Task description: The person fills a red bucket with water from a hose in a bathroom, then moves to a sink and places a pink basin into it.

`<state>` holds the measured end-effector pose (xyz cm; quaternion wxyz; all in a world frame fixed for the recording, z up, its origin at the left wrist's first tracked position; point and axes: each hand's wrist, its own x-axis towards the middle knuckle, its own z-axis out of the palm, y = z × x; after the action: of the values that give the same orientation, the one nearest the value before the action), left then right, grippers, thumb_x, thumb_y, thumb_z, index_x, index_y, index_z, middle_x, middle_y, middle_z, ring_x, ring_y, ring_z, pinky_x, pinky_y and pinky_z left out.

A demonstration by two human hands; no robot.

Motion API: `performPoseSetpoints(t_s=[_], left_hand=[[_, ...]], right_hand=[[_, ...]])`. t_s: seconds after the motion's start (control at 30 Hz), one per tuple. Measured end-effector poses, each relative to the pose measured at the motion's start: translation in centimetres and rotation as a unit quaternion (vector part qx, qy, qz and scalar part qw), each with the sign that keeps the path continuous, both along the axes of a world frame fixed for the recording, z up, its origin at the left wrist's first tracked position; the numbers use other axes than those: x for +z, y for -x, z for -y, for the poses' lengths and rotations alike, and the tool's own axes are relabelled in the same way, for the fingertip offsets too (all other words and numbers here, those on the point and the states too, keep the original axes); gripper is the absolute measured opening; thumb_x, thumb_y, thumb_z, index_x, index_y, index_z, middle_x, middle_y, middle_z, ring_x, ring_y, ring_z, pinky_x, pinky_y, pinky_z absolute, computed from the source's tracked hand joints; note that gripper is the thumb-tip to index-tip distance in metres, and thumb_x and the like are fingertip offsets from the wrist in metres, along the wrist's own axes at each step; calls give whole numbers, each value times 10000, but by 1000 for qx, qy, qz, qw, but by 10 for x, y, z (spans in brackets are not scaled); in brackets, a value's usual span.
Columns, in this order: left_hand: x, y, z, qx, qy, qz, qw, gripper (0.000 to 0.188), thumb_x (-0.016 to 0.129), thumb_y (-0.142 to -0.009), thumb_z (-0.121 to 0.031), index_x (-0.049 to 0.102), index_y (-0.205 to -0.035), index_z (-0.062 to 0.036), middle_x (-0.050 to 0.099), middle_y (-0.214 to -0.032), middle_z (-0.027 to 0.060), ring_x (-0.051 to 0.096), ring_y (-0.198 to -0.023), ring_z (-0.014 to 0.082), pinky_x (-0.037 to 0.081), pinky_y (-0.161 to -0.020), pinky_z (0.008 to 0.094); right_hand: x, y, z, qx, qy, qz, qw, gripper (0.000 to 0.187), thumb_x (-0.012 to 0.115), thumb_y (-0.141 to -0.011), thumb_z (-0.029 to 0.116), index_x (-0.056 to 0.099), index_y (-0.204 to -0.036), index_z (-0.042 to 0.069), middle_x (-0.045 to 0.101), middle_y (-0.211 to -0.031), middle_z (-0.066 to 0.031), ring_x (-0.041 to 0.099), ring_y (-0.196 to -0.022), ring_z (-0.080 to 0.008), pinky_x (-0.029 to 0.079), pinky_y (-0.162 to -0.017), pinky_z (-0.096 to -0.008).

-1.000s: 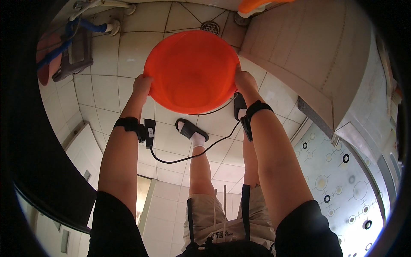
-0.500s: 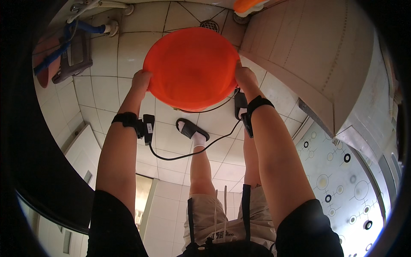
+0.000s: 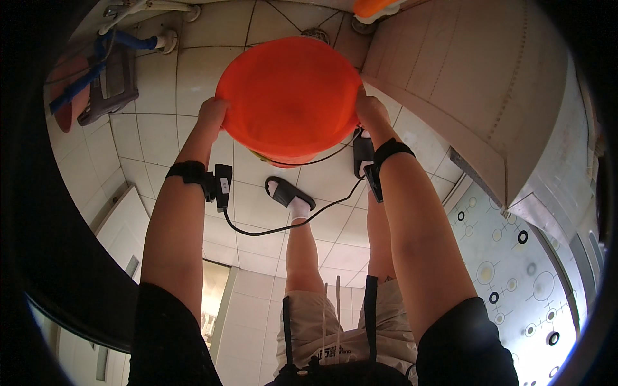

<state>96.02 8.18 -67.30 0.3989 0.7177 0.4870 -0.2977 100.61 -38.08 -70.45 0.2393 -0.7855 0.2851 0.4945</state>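
Observation:
An orange-red plastic basin (image 3: 290, 96) is held out in front of me above the tiled floor. My left hand (image 3: 212, 116) is closed on its left rim, and my right hand (image 3: 371, 110) grips the rim opposite. Both sets of fingertips are partly hidden by the basin. Its inside faces me and I see nothing in it. Each forearm wears a black strap with a small device, and a black cable (image 3: 270, 231) hangs from the left device (image 3: 223, 186) across to the right arm.
A pale panelled unit (image 3: 450, 83) stands at the right, beside a patterned glass panel (image 3: 508, 270). At the far left are a grey plastic stool-like item (image 3: 112, 90) and a blue hose (image 3: 132, 42). A floor drain (image 3: 315, 35) shows beyond the basin. My slippered feet (image 3: 290, 193) stand below.
The basin has tilted a little and shifted slightly away from me, now covering part of the floor drain. Both hands have kept their hold on its rim.

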Motion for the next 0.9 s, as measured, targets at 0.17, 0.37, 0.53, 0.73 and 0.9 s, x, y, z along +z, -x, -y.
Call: performPoseSetpoints(t_s=[0.17,0.37,0.53,0.73,0.9], left_hand=[[2,-7,11,4,3,0,1000,487,720,-1002,-238,772,-1417,11,824,-1187,168,786,-946,300,639,-758,479],[-1,-7,14,18,18,11,1000,454,725,-1005,-247,775,-1380,5,820,-1130,142,762,-874,280,598,-679,464],[-8,14,-5,3,15,-8,1000,399,714,-1015,-247,797,-1308,10,817,-1102,123,756,-849,267,593,-672,457],[-8,78,-2,7,-4,45,999,450,717,-1026,-225,808,-1391,22,856,-1208,146,805,-986,290,645,-854,448],[-6,133,-2,-12,-13,27,999,544,753,-1019,-221,780,-1510,12,872,-1324,168,828,-1141,315,661,-990,460]], right_hand=[[10,-8,4,-12,0,-16,1000,953,196,-1300,686,820,-1551,12,800,-1596,-279,731,-1530,-476,564,-1289,-577],[8,-10,7,-11,6,-30,999,955,189,-1298,695,808,-1583,26,784,-1626,-277,721,-1548,-473,554,-1300,-578],[6,2,3,24,-2,-24,999,964,191,-1293,705,815,-1579,28,777,-1636,-282,719,-1551,-480,544,-1306,-582],[11,46,6,12,-21,-35,999,975,202,-1286,720,821,-1565,21,795,-1593,-305,723,-1542,-490,544,-1304,-589],[21,97,4,49,6,29,998,1052,141,-1270,761,864,-1443,16,858,-1383,-325,797,-1381,-512,593,-1215,-626]])
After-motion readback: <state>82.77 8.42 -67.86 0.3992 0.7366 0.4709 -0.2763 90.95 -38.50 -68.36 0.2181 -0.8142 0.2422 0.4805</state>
